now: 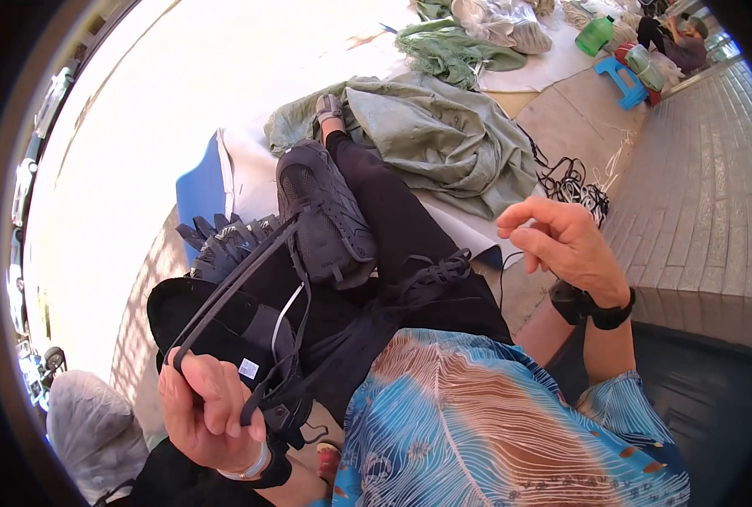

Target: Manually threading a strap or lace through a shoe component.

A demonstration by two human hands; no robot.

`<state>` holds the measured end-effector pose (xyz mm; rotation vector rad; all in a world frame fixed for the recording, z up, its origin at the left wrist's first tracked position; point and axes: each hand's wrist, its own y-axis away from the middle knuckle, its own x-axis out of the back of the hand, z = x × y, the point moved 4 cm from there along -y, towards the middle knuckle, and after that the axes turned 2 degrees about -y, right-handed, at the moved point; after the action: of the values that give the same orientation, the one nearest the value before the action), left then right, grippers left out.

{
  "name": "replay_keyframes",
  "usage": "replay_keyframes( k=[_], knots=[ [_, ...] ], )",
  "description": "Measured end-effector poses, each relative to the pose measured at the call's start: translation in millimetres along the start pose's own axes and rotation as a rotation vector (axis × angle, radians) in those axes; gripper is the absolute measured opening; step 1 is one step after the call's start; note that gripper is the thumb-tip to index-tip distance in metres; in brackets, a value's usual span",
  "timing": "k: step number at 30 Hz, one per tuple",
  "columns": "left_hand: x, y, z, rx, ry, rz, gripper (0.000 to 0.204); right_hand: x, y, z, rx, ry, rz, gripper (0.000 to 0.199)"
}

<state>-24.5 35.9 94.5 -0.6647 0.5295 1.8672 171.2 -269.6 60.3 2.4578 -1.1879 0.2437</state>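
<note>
Head view: looked straight down onto a seated person's lap, legs in black trousers stretched out toward the top of the frame.
Left hand: sat low on the left, fingers curled shut around a flat black strap, thumb pressed over it.
Strap run: it rose taut from that fist up to the black mesh shoe propped on the crossed leg, so the pull looked like what kept it straight, as I judged it.
Right hand: was up at the right, apart from the work, thumb and forefinger pinched together, other fingers loosely curled; whether a fine thread sat in that pinch I could not tell.
Black lacing: a knotted bunch lay on the thigh between the two hands, near the shoe.
Lap clutter: a dark gear piece with a small white label rested against the left hand.
Green cloth: lay heaped on a pale mat beyond the feet, touching the far foot.
Tangled cord: was piled just past the right hand on the paving.
Open room: bare paving stretched to the right; the lap was crowded.
Far corner: another person sat by a blue stool, well apart.
</note>
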Motion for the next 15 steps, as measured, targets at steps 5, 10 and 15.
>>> replay_keyframes(
  k=[5,10,15],
  knots=[
    [-23.2,15.2,-1.2,0.031,-0.348,-0.166,0.044,-122.4,-79.4,-13.5,0.676,0.252,-0.059,0.052],
    [-36.6,15.5,4.8,0.014,-0.281,-0.181,0.045,-192.7,-117.2,-19.3,0.802,0.371,-0.164,0.039],
    [-18.2,32.2,19.6,-0.032,-0.145,-0.048,0.045,-153.2,-113.5,-28.4,0.793,0.054,-0.223,0.016]
  ],
)
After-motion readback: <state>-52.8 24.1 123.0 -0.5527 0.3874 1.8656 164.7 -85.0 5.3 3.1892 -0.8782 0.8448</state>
